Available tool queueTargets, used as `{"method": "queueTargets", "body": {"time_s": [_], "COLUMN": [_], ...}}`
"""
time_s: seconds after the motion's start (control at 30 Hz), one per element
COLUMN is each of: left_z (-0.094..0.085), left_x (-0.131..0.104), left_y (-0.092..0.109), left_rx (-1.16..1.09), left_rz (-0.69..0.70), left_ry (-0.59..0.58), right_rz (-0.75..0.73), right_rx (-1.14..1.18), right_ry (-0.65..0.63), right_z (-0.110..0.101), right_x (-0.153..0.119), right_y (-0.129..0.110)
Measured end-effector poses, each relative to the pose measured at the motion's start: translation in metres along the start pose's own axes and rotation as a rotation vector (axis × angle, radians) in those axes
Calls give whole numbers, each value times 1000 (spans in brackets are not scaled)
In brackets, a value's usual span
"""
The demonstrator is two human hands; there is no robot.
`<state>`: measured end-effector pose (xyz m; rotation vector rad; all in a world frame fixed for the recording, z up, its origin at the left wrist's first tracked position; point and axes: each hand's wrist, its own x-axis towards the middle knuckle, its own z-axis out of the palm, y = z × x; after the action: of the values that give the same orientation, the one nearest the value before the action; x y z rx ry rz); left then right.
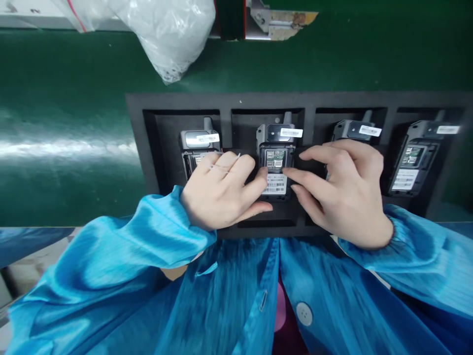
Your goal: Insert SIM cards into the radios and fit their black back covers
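Note:
A handheld radio [274,162] with a stubby antenna lies face down in a compartment of a black foam tray [177,102]. Its back is uncovered, showing metal card slots and a green circuit board above a barcode label. My left hand [225,190] has its index fingertip at the left edge of the slots, with the thumb apart and the other fingers curled under. A thin white strand crosses those curled fingers; what they enclose is hidden. From the right, my right hand [342,190] touches the slot area with one fingertip, its fingers spread.
More radios lie in the tray: a left one [199,140] partly under my left hand, another [354,129] behind my right hand, and one [414,155] at far right. A clear plastic bag [173,39] hangs over the green work surface [66,88]. A metal bracket [260,19] sits behind.

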<state>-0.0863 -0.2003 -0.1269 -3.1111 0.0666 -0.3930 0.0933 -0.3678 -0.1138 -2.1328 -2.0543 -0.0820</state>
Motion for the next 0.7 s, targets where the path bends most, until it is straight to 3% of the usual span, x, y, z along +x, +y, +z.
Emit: {"method": "queueTargets", "body": {"time_s": [0.1, 0.23, 0.43, 0.6, 0.7], "left_z": [1, 6, 7, 5, 7], "left_x": [1, 0, 2, 1, 0], "left_y": [1, 2, 1, -1, -2], "left_rx": [24, 42, 19, 7, 21], "left_rz": [-37, -98, -112, -100, -105], "left_ry": [-9, -20, -66, -30, -25], "right_rz": [46, 97, 47, 60, 19], "right_rx": [-9, -17, -68, -23, -56], "right_ry": [7, -81, -39, -64, -14], "right_z": [-1, 4, 6, 4, 6], "right_x": [4, 6, 7, 5, 3], "right_y": [0, -1, 1, 1, 2]}}
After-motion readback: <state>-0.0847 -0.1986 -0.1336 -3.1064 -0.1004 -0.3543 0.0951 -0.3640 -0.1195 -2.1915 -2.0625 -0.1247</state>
